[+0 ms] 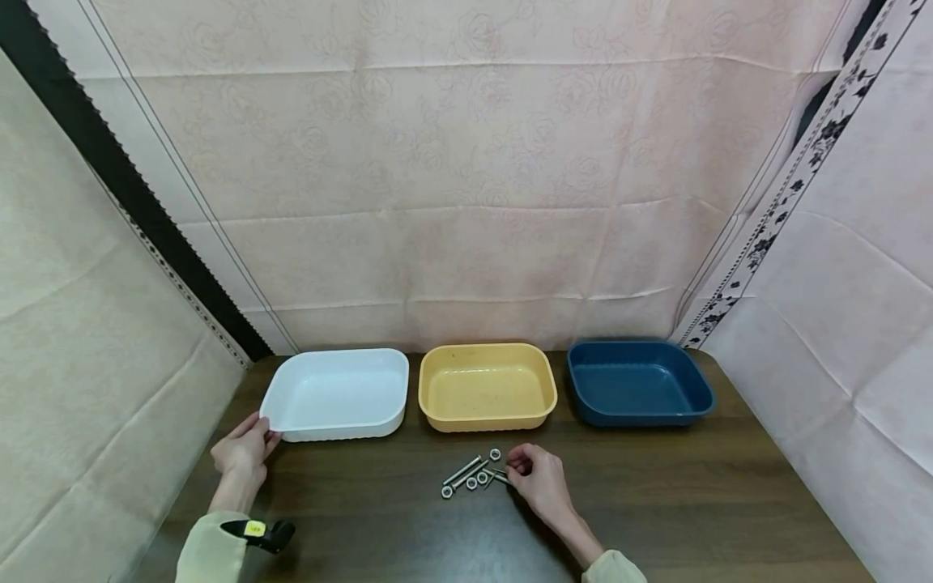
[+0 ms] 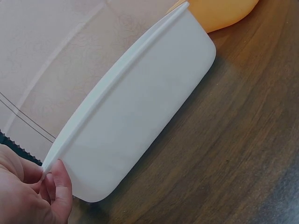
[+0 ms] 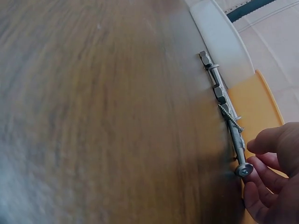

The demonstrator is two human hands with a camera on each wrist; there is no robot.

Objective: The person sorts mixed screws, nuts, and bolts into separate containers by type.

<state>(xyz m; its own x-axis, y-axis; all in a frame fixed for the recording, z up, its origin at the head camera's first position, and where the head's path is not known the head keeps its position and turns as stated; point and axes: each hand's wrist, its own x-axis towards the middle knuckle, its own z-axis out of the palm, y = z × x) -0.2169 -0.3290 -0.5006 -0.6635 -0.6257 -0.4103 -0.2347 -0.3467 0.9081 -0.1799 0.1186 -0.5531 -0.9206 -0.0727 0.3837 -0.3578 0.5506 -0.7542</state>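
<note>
At the near left corner of the white tray (image 1: 335, 433), my left hand (image 1: 244, 449) pinches the rim between thumb and fingers, seen close up in the left wrist view. My right hand (image 1: 541, 482) is low over the table at the right side of a small pile of metal hardware. Its fingers are bent, with a gap between thumb and fingertips, right beside the round head of a bolt (image 3: 244, 169). In the pile lie long bolts (image 1: 462, 470), several hex nuts (image 1: 447, 491) and a thin pointed screw (image 3: 229, 115).
A yellow tray (image 1: 488, 424) stands in the middle and a dark blue tray (image 1: 641, 419) to its right, in a row with the white one along the back of the wooden table (image 1: 379, 518). Pale cloth (image 1: 466, 162) hangs behind and on both sides.
</note>
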